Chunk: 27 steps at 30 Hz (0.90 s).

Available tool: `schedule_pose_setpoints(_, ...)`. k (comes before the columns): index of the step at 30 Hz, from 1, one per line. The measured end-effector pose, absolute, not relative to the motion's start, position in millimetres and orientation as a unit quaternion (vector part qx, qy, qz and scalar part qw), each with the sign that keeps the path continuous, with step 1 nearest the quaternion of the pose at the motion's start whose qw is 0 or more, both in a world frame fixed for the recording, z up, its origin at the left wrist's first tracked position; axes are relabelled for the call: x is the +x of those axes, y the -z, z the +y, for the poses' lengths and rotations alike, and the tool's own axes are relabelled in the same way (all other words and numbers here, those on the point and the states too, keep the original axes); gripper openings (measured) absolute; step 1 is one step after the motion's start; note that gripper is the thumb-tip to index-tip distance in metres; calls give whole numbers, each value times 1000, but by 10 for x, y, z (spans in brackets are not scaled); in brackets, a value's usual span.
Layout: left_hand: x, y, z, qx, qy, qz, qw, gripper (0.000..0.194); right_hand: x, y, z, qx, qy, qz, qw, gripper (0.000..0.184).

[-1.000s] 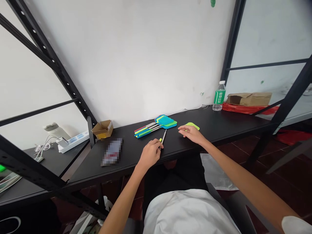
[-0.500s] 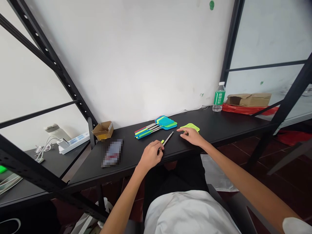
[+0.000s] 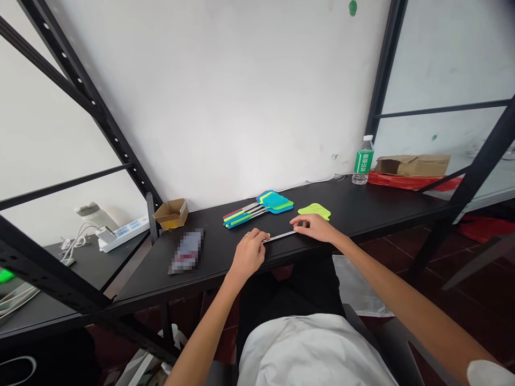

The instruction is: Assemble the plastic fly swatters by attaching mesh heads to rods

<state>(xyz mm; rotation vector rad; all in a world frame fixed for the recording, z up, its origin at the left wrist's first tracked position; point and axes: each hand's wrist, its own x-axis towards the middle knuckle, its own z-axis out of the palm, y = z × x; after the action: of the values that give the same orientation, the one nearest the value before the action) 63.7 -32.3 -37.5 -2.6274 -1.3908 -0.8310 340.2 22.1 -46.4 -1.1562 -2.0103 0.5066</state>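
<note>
My left hand [image 3: 248, 254] is closed round one end of a fly swatter handle [image 3: 280, 236], a thin silver rod with a bit of yellow-green showing at the fingers. The rod lies almost level above the black table's front edge. At its other end, my right hand [image 3: 316, 228] pinches the tip between thumb and fingers. Just beyond the right hand, loose yellow-green swatter heads [image 3: 314, 210] lie on the table, partly hidden by that hand. A pile of fly swatters [image 3: 276, 200] with blue, green, yellow and red parts rests farther back.
A small open cardboard box [image 3: 171, 213] and a blurred-out flat item [image 3: 187, 252] sit to the left. A water bottle [image 3: 362, 161] stands at the back right, near a larger cardboard box [image 3: 414, 164] on red plastic. Black shelf posts [image 3: 94, 107] frame both sides.
The rod has swung from pointing away from me to lying across, toward the right. My right hand has come down and taken its free end; my left hand keeps its grip.
</note>
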Motion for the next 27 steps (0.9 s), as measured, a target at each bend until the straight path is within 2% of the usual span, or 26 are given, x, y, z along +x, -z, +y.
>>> schedule_pose_setpoints(12, 664, 389, -340, -822, 249, -507, 77, 29, 3400, 467, 219, -450, -186, -806, 338, 29)
schedule_pose_setpoints(27, 690, 353, -380, -832, 175, -517, 100, 26, 3369, 431, 171, -445, -102, -836, 303, 17)
